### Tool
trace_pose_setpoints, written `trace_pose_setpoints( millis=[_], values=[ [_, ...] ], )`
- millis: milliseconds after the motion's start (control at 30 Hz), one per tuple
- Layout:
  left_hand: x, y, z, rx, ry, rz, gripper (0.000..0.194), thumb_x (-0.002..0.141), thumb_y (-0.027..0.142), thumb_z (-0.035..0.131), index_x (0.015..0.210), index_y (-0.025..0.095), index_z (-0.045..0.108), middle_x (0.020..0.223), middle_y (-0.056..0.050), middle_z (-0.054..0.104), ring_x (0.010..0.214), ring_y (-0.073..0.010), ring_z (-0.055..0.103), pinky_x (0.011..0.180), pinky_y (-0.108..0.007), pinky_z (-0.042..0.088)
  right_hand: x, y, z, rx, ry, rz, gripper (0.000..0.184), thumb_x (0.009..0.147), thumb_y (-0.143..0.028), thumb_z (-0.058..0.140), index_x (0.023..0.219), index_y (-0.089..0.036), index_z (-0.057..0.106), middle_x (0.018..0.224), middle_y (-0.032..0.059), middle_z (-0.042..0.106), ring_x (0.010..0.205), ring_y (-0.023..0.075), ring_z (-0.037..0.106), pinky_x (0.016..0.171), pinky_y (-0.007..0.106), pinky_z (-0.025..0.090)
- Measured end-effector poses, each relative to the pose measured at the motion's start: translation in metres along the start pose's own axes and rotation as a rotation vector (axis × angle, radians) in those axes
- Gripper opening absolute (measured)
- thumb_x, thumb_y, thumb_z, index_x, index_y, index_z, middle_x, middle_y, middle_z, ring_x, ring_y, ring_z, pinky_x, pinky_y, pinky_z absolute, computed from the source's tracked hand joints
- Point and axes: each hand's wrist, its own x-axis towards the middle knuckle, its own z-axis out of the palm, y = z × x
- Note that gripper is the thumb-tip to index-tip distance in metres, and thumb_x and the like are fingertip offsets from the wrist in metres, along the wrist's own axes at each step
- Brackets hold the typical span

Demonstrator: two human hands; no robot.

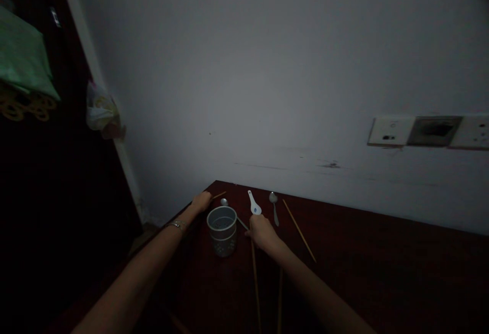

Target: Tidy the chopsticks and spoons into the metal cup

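Observation:
At the far left edge of the table, my left hand [201,201] is closed on a thin wooden chopstick [219,195], whose end sticks out to the right. My right hand [263,232] has its fingers closed around the upper end of another chopstick [255,285], which points down toward me. Between my hands stands a grey perforated utensil holder [222,234], upright; no utensils show inside it. Just beyond my right hand lies a white soup spoon [254,204]. A metal spoon [224,202] rests behind the holder, partly hidden by it.
Right of the soup spoon lie a second metal spoon [273,206] and a chopstick [300,231]. Another chopstick [280,301] passes near my right forearm. The dark red table [362,252] meets a wall with sockets [391,131]. A plastic bag [102,110] hangs at left.

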Motion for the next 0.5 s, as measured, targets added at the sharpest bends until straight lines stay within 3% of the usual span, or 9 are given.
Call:
trace_pose_setpoints(
  millis=[267, 400, 500],
  values=[
    [-0.005, 0.000, -0.001, -0.035, 0.005, 0.042, 0.027, 0.084, 0.026, 0.041, 0.083, 0.012, 0.064, 0.089, -0.011, 0.063, 0.085, -0.0226, 0.057, 0.070, -0.029, 0.043, -0.001, 0.007, -0.007, 0.182, -0.027, 0.013, 0.013, 0.071, -0.025, 0.062, 0.070, -0.012, 0.062, 0.065, 0.0097, 0.065, 0.062, 0.0186, 0.065, 0.052, 0.022, 0.045],
    [-0.007, 0.001, -0.001, -0.044, 0.014, 0.042, 0.025, 0.083, 0.026, 0.042, 0.080, 0.012, 0.063, 0.090, -0.012, 0.062, 0.083, -0.0229, 0.057, 0.070, -0.029, 0.043, -0.005, 0.016, -0.023, 0.355, -0.056, 0.016, 0.019, 0.075, -0.026, 0.054, 0.063, -0.012, 0.058, 0.051, 0.0068, 0.061, 0.041, 0.0133, 0.058, 0.037, 0.019, 0.040],
    [-0.009, 0.003, -0.004, -0.052, 0.036, 0.039, 0.026, 0.083, 0.028, 0.043, 0.083, 0.012, 0.063, 0.094, -0.014, 0.061, 0.084, -0.0235, 0.058, 0.072, -0.030, 0.043, -0.006, 0.029, -0.041, 0.454, -0.008, 0.049, 0.019, 0.076, -0.026, 0.052, 0.065, -0.012, 0.057, 0.049, 0.0050, 0.059, 0.037, 0.0116, 0.054, 0.033, 0.018, 0.038]
  ],
)
